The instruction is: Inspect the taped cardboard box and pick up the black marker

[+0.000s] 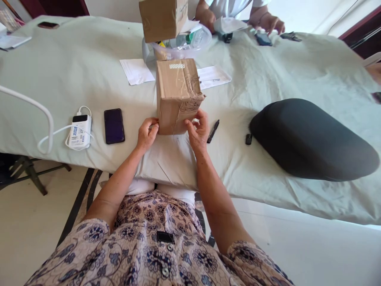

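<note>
A brown cardboard box (175, 85) stands on the cloth-covered table in front of me, its right edge crumpled and torn under clear tape. My left hand (148, 135) grips its lower left corner between thumb and fingers. On the lower right side, my right hand (199, 129) holds the box, thumb on the near face and fingers curled round the edge. Just right of that hand lies a black pen (213, 131). Left of my left hand is a dark phone (114, 126). The underside of the box is hidden.
A white power bank (79, 132) with a cable lies left. Behind stand a clear plastic basin (205, 39) of bottles and another cardboard box (157, 20). Papers (137, 71) flank my box. A large black cushion-like object (312, 139) sits right, near a small black piece (248, 139). Across sits another person (232, 8).
</note>
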The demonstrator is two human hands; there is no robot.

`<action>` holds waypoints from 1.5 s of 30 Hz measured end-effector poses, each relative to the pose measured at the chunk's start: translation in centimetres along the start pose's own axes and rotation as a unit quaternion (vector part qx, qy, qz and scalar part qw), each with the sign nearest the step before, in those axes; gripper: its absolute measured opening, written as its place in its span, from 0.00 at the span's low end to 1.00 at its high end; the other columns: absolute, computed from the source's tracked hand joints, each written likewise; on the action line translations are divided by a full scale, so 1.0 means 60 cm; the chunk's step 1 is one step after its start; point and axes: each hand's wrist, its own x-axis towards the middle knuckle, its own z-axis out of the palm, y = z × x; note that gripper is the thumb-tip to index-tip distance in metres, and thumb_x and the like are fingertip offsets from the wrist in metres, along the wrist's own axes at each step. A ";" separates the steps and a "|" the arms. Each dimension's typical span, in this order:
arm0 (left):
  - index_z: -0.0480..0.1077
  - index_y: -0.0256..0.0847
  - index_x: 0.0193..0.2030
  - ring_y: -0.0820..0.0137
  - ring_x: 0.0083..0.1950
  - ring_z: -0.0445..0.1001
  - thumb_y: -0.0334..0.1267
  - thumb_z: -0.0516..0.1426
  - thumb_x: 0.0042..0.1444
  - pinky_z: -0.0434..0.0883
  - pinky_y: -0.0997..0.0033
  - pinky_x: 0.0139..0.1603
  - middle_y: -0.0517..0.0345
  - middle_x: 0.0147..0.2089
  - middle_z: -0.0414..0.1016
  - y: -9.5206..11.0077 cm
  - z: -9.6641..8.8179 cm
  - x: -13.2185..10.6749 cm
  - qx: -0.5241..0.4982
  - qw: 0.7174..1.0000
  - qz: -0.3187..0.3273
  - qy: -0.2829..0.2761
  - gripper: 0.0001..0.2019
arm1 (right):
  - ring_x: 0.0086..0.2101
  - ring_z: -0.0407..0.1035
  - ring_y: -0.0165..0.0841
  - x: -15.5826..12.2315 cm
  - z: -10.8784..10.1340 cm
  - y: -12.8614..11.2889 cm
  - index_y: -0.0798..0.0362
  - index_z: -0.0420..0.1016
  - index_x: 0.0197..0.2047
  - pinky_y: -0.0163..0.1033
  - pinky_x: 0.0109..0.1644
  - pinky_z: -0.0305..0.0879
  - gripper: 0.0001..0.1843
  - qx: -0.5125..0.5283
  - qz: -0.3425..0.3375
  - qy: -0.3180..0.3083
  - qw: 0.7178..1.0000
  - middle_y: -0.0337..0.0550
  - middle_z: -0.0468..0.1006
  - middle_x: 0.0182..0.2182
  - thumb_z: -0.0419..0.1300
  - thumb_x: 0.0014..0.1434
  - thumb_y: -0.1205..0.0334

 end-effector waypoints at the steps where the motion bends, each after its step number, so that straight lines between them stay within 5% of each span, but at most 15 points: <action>1: 0.75 0.42 0.41 0.63 0.44 0.80 0.67 0.54 0.64 0.80 0.65 0.42 0.50 0.42 0.80 0.003 -0.001 -0.001 -0.013 1.000 -0.010 -0.003 0.27 | 0.44 0.71 0.34 -0.002 0.001 -0.001 0.43 0.72 0.60 0.36 0.38 0.71 0.30 -0.005 0.003 0.000 1.000 0.45 0.75 0.51 0.66 0.61 0.37; 5: 0.74 0.43 0.45 0.64 0.44 0.80 0.67 0.53 0.65 0.79 0.66 0.43 0.52 0.41 0.80 0.006 0.001 -0.004 -0.030 0.999 -0.016 0.016 0.27 | 0.37 0.70 0.31 -0.003 0.004 -0.007 0.45 0.74 0.54 0.34 0.36 0.70 0.29 -0.004 0.025 0.009 1.000 0.40 0.74 0.42 0.66 0.59 0.34; 9: 0.64 0.45 0.65 0.60 0.56 0.79 0.69 0.53 0.64 0.79 0.63 0.51 0.44 0.58 0.76 0.020 0.000 0.001 -0.012 0.997 0.039 0.067 0.34 | 0.35 0.70 0.30 -0.001 0.003 -0.009 0.47 0.75 0.52 0.35 0.37 0.69 0.27 0.019 0.003 0.011 1.000 0.39 0.75 0.39 0.66 0.61 0.36; 13: 0.52 0.45 0.74 0.49 0.75 0.62 0.75 0.54 0.59 0.68 0.46 0.71 0.40 0.74 0.59 0.071 -0.007 0.028 0.140 0.974 0.141 0.107 0.47 | 0.36 0.72 0.31 -0.002 0.001 -0.011 0.48 0.75 0.55 0.38 0.41 0.70 0.28 0.019 -0.017 0.021 0.999 0.41 0.77 0.41 0.60 0.65 0.34; 17: 0.61 0.46 0.70 0.43 0.82 0.44 0.79 0.55 0.53 0.50 0.38 0.81 0.43 0.79 0.51 0.127 0.011 0.067 0.225 0.952 0.186 0.098 0.48 | 0.38 0.72 0.33 -0.003 0.003 -0.020 0.49 0.73 0.55 0.40 0.43 0.71 0.30 -0.002 -0.002 0.029 1.000 0.44 0.77 0.42 0.54 0.68 0.33; 20: 0.68 0.50 0.65 0.42 0.84 0.34 0.80 0.56 0.50 0.47 0.31 0.81 0.49 0.80 0.50 0.144 0.038 0.088 0.207 0.961 0.163 0.079 0.45 | 0.39 0.73 0.34 -0.003 0.005 -0.027 0.49 0.73 0.56 0.41 0.42 0.72 0.32 -0.026 0.017 0.024 0.999 0.45 0.77 0.42 0.53 0.67 0.30; 27: 0.71 0.49 0.59 0.51 0.80 0.53 0.76 0.52 0.59 0.62 0.43 0.79 0.51 0.79 0.52 0.148 0.074 0.089 0.170 0.977 0.091 0.092 0.37 | 0.41 0.74 0.36 0.000 0.003 -0.033 0.50 0.76 0.52 0.39 0.39 0.72 0.35 -0.045 0.046 -0.003 0.998 0.48 0.79 0.43 0.50 0.67 0.27; 32: 0.71 0.47 0.57 0.52 0.78 0.60 0.74 0.52 0.62 0.71 0.48 0.73 0.48 0.78 0.55 0.157 0.082 0.084 0.201 0.965 0.109 0.129 0.34 | 0.41 0.74 0.35 0.003 -0.001 -0.032 0.50 0.77 0.51 0.39 0.41 0.71 0.34 -0.049 0.048 -0.007 0.998 0.47 0.79 0.43 0.50 0.68 0.28; 38: 0.71 0.46 0.59 0.42 0.78 0.55 0.74 0.60 0.54 0.70 0.45 0.72 0.43 0.77 0.51 0.145 0.091 0.083 0.178 0.971 0.098 0.124 0.38 | 0.37 0.72 0.33 0.001 -0.002 -0.026 0.49 0.77 0.51 0.38 0.39 0.68 0.33 -0.043 0.046 -0.012 0.998 0.44 0.79 0.40 0.51 0.68 0.29; 45: 0.67 0.51 0.65 0.42 0.80 0.52 0.70 0.58 0.58 0.69 0.42 0.73 0.46 0.79 0.49 0.116 0.092 0.086 0.174 0.970 0.128 0.107 0.36 | 0.43 0.75 0.36 0.009 -0.019 -0.016 0.49 0.76 0.51 0.43 0.49 0.71 0.29 -0.097 0.029 -0.025 0.995 0.47 0.80 0.44 0.46 0.72 0.36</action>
